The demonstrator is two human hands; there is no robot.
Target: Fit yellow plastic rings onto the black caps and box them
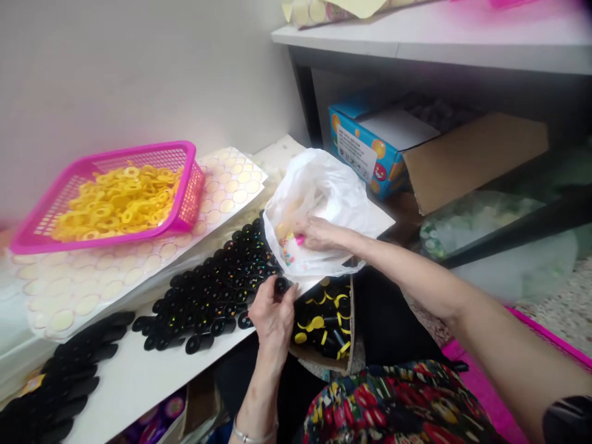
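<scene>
My left hand (272,314) grips a small black cylindrical cup (280,285) between thumb and fingers, its round end facing up, at the front of the white bag. Inside the open white plastic bag (319,179), my right hand (321,234) has its fingers closed on a small bright pink piece (300,239), whose exact kind I cannot make out. Tiny multicoloured beads (287,250) lie beside those fingertips in the bag. Left of the bag, many black cups (208,283) stand packed together on the white table (152,376), several with coloured specks inside.
A pink basket (189,185) of yellow rings rests on sheets of round stickers (231,179). More black tubes (83,370) lie at the left. Below the table edge is a carton (349,327) of black and yellow pieces. A blue box (388,160) sits under the shelf (416,37).
</scene>
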